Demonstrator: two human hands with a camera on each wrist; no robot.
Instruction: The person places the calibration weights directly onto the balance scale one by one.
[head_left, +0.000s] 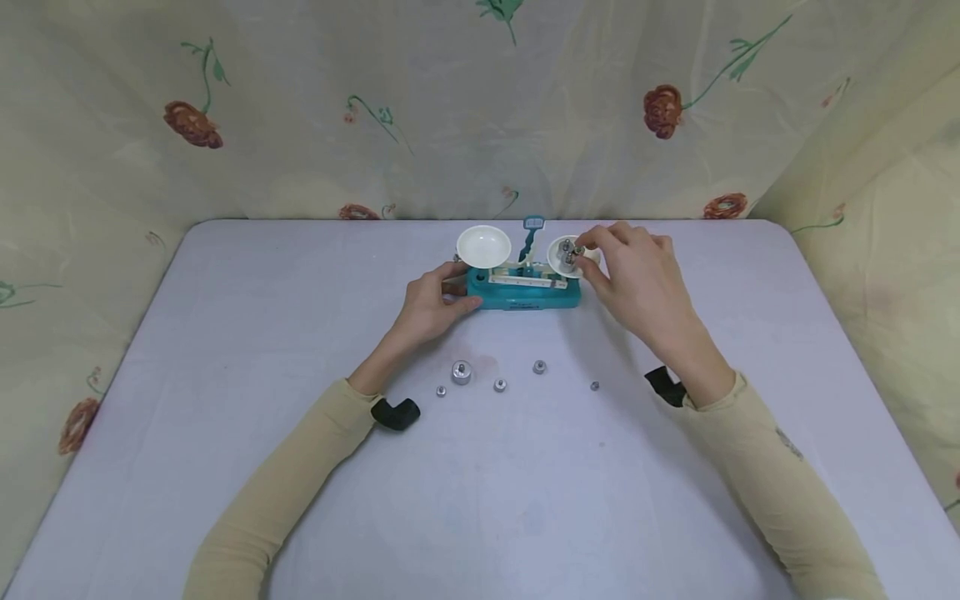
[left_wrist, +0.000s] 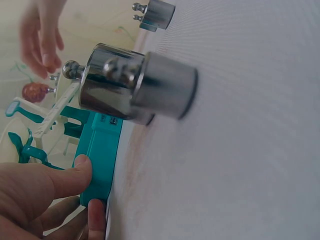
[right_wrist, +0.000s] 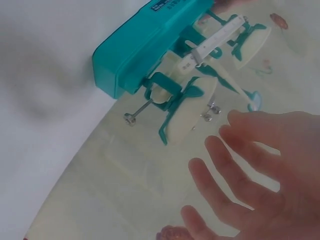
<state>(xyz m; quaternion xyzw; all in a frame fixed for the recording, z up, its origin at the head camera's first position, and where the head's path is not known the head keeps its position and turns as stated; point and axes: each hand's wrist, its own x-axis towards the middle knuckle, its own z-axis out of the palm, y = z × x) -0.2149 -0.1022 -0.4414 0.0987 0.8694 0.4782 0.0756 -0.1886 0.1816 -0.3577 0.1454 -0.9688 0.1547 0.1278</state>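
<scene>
A teal toy balance scale (head_left: 523, 297) with two white pans stands toward the back of the table. My left hand (head_left: 433, 304) grips the left end of its base, thumb on the front face, as the left wrist view (left_wrist: 75, 180) also shows. Several small metal weights (right_wrist: 211, 112) with knobs sit in the right pan (right_wrist: 187, 117). Just over them is my right hand (head_left: 637, 271), thumb and forefinger close by the knobs. In the right wrist view its fingers (right_wrist: 240, 175) are spread and lightly bent, with no weight between them. The left pan (head_left: 483, 247) holds nothing.
In front of the scale, several metal weights of different sizes stand on the white tabletop, the largest weight (head_left: 461, 372) toward the left and a tiny weight (head_left: 595, 386) at the right. A flowered curtain (head_left: 450, 108) hangs behind the table's back edge.
</scene>
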